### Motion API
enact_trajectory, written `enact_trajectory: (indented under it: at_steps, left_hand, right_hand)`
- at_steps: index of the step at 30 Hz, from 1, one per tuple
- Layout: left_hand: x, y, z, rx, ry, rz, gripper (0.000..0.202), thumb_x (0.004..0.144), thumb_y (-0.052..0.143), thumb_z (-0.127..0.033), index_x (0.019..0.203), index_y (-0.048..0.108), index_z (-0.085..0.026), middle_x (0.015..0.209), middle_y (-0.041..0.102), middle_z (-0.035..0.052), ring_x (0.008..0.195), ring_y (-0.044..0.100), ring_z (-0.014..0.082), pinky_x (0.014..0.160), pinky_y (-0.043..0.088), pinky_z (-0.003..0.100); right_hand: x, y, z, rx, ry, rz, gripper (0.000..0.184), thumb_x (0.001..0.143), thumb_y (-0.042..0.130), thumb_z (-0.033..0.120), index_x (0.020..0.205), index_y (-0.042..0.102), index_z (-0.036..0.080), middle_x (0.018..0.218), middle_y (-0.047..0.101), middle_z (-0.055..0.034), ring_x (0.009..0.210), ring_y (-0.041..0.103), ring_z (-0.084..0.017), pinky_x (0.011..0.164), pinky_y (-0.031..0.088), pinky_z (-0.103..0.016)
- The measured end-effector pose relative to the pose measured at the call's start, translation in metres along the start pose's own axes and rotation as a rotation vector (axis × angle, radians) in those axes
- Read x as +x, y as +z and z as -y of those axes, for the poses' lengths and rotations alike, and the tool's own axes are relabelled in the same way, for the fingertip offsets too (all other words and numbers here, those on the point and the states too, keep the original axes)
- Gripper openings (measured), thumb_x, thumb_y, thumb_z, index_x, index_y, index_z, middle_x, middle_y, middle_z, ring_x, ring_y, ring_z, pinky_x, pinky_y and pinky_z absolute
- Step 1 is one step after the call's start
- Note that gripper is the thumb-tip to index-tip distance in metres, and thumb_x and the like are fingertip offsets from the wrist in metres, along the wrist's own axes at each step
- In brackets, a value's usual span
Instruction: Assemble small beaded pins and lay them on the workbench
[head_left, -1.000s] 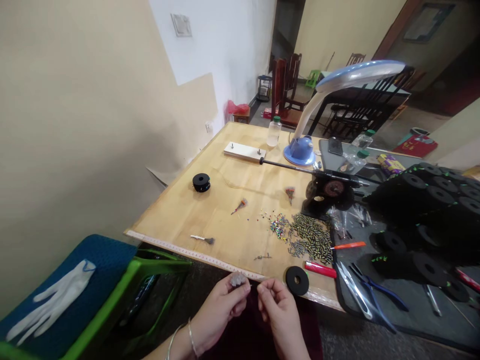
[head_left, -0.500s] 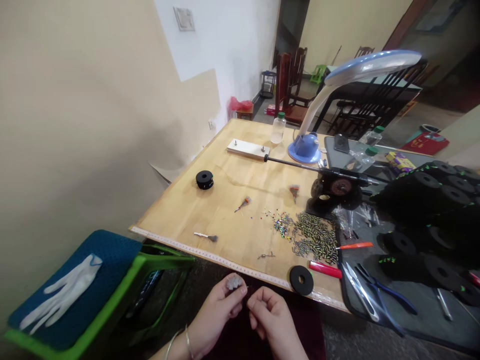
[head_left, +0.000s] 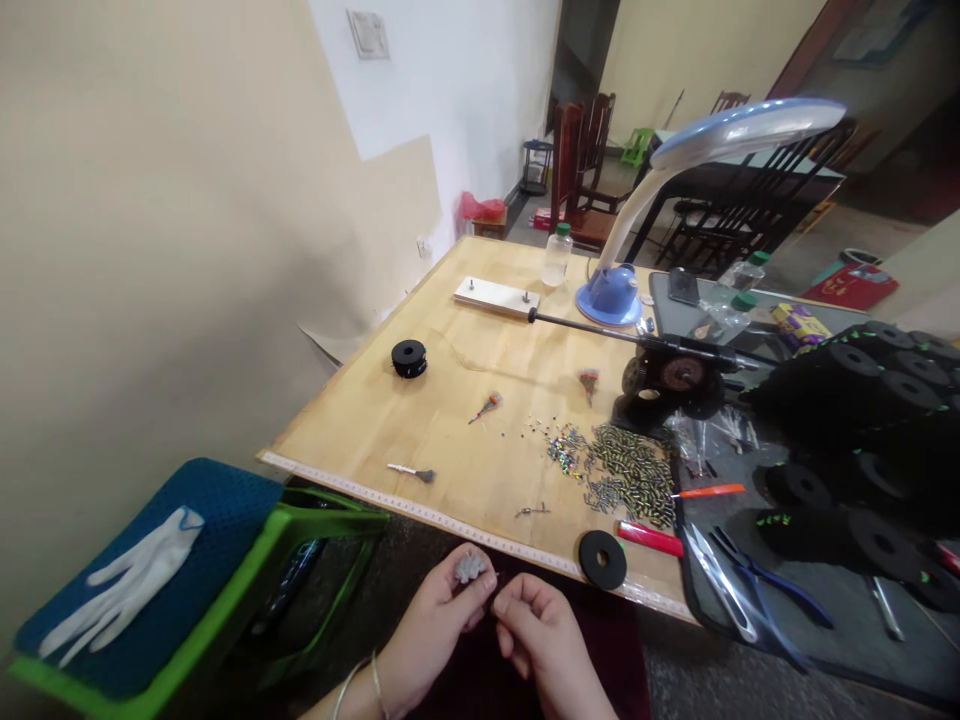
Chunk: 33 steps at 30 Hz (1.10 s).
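My left hand (head_left: 442, 610) is closed on a small grey clump (head_left: 470, 569), which shows between the thumb and the fingers. Just beside it, my right hand (head_left: 541, 630) is pinched, its fingertips a short gap from the left thumb. What those right fingertips hold, if anything, is too small to make out. Both hands are low, in front of the wooden table's (head_left: 360, 415) near edge. Closest to them on the table are a small metal piece with thin ends (head_left: 532, 510) and a black foam ring (head_left: 602, 559).
Small metal pieces (head_left: 634, 465) and coloured beads (head_left: 566, 450) lie heaped right of centre. Pliers (head_left: 780, 580), scissors (head_left: 724, 585) and black foam rolls (head_left: 862, 440) occupy the grey mat. A lamp (head_left: 611, 295) stands behind; a green stool (head_left: 225, 590) bears a white glove (head_left: 139, 580).
The hands keep almost the same pose. The grey clump in my left hand has tilted slightly, and the right fingertips have barely shifted.
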<state>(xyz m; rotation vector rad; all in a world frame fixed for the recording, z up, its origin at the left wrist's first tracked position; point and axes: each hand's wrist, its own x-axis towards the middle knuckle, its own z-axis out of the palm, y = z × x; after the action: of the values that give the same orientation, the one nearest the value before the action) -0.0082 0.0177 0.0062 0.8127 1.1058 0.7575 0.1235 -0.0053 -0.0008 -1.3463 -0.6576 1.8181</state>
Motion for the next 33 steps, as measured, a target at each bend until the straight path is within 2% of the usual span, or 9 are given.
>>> enact_trajectory:
  at_steps: [12, 26, 33]
  left_hand:
    - [0.0011, -0.0069, 0.0049, 0.181, 0.116, -0.005, 0.025, 0.082, 0.062, -0.039, 0.075, 0.053, -0.018, 0.063, 0.043, -0.0056, 0.059, 0.037, 0.0112, 0.056, 0.033, 0.023]
    - [0.0002, -0.006, 0.0014, 0.208, 0.127, -0.045, 0.023, 0.082, 0.063, -0.038, 0.074, 0.053, -0.018, 0.064, 0.045, -0.005, 0.06, 0.039, 0.0123, 0.058, 0.036, 0.023]
    - [-0.0019, -0.0046, -0.0014, 0.217, 0.134, -0.051, 0.024, 0.08, 0.064, -0.039, 0.074, 0.055, -0.018, 0.063, 0.046, -0.0044, 0.06, 0.039, 0.0126, 0.058, 0.035, 0.023]
  right_hand:
    - [-0.0001, -0.0032, -0.0007, 0.128, -0.008, 0.015, 0.033, 0.07, 0.072, 0.042, 0.062, 0.053, 0.016, 0.042, 0.051, 0.0069, 0.033, 0.022, -0.002, 0.036, 0.009, -0.019]
    - [-0.0025, -0.0014, -0.0008, 0.126, -0.005, 0.048, 0.028, 0.071, 0.07, 0.036, 0.062, 0.052, 0.016, 0.041, 0.051, 0.007, 0.032, 0.023, -0.001, 0.036, 0.009, -0.019]
    - [0.0002, -0.0024, -0.0011, 0.131, 0.0, 0.048, 0.03, 0.071, 0.071, 0.038, 0.062, 0.053, 0.016, 0.041, 0.051, 0.0066, 0.032, 0.023, -0.002, 0.036, 0.009, -0.019]
